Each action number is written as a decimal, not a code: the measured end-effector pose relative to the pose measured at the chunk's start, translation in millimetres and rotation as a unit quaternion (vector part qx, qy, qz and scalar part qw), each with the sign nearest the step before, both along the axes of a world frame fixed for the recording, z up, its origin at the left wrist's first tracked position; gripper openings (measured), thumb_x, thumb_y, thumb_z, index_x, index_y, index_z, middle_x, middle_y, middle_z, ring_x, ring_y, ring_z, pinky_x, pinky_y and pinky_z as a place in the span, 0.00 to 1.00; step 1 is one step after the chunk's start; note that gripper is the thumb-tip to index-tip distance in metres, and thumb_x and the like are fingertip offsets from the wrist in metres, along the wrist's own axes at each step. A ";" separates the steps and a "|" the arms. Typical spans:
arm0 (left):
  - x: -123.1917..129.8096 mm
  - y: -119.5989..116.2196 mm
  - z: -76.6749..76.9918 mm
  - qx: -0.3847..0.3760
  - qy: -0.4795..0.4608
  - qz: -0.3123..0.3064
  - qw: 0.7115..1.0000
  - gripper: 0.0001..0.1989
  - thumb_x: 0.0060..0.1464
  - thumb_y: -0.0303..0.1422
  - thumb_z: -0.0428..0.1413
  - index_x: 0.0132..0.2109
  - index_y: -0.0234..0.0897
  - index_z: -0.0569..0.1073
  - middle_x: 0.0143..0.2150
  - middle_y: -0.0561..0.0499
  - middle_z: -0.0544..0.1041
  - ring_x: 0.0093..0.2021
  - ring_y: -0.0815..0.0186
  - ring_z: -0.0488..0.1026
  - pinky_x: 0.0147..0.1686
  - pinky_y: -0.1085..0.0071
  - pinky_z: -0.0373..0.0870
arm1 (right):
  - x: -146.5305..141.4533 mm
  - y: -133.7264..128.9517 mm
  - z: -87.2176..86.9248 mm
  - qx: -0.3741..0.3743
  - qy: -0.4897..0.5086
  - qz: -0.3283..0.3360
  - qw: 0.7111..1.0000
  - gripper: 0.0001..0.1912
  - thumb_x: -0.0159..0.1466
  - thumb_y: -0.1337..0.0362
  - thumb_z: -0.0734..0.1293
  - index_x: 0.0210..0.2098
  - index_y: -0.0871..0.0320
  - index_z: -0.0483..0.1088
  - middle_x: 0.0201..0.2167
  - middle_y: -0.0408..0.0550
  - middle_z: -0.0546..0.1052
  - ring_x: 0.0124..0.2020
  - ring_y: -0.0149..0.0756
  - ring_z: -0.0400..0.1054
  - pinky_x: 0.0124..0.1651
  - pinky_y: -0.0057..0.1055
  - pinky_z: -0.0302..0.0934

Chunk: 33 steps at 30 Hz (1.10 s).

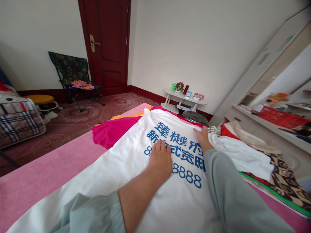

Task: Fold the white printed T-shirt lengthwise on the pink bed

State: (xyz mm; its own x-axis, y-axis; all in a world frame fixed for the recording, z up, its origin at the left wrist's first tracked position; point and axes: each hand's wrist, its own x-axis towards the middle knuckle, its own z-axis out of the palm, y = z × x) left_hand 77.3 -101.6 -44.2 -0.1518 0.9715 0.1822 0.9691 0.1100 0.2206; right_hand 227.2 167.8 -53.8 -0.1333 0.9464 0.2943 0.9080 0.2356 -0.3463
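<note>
A white T-shirt [126, 152] with blue printed characters and digits lies spread flat on a pink bed cover [48, 168]. My left hand [160, 158] rests palm down on the print, fingers together and flat. My right hand [202, 136] presses flat on the shirt's right side near the sleeve, just beyond the print. Both arms wear pale grey-green sleeves. Neither hand grips anything.
A magenta garment [111, 131] and an orange one [126, 115] lie under the shirt's far end. More clothes pile at the right [267, 155]. A folding chair [73, 74], a low white table [184, 97], a dark red door [109, 42] and a shelf with a red basket [282, 116] stand around.
</note>
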 end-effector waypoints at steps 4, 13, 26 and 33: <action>-0.2 -0.1 -0.1 -0.001 -0.002 -0.003 1.000 0.28 0.58 0.33 0.44 0.64 0.28 0.60 0.68 0.35 0.53 0.67 0.45 0.48 0.63 0.52 0.45 | -18.3 -8.4 -6.0 -0.062 -0.078 0.046 0.994 0.38 0.63 0.42 0.52 0.67 0.54 0.47 0.69 0.54 0.46 0.68 0.54 0.38 0.63 0.60 0.34; -4.3 0.1 -7.5 0.048 -0.019 -0.006 0.999 0.26 0.61 0.36 0.40 0.63 0.32 0.62 0.67 0.40 0.57 0.68 0.52 0.48 0.64 0.55 0.44 | -35.8 -59.7 17.7 -0.105 -0.088 -0.016 0.990 0.42 0.64 0.41 0.49 0.68 0.62 0.43 0.69 0.63 0.41 0.68 0.57 0.34 0.62 0.64 0.34; -4.8 -7.1 -6.8 0.107 -0.006 -0.019 0.994 0.22 0.61 0.34 0.43 0.59 0.30 0.67 0.63 0.38 0.63 0.65 0.52 0.53 0.62 0.56 0.49 | 95.2 -233.7 23.9 -0.151 -0.236 0.023 0.960 0.40 0.66 0.44 0.48 0.67 0.65 0.44 0.69 0.58 0.44 0.69 0.46 0.36 0.66 0.47 0.41; -5.0 -18.2 -7.5 0.101 0.012 -0.110 0.989 0.25 0.62 0.41 0.43 0.61 0.36 0.65 0.64 0.42 0.62 0.66 0.55 0.53 0.63 0.58 0.49 | 106.8 -263.4 18.6 -0.083 -0.194 0.049 0.976 0.34 0.67 0.45 0.47 0.68 0.51 0.44 0.70 0.47 0.42 0.69 0.44 0.34 0.66 0.51 0.39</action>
State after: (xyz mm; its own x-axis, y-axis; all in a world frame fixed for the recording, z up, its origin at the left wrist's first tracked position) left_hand 72.3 -119.7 -51.7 0.0658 0.9239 0.3769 0.9701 -0.1477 0.1926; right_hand 334.1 -95.6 -35.1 -0.2963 0.9540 0.0468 0.9545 0.2975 -0.0222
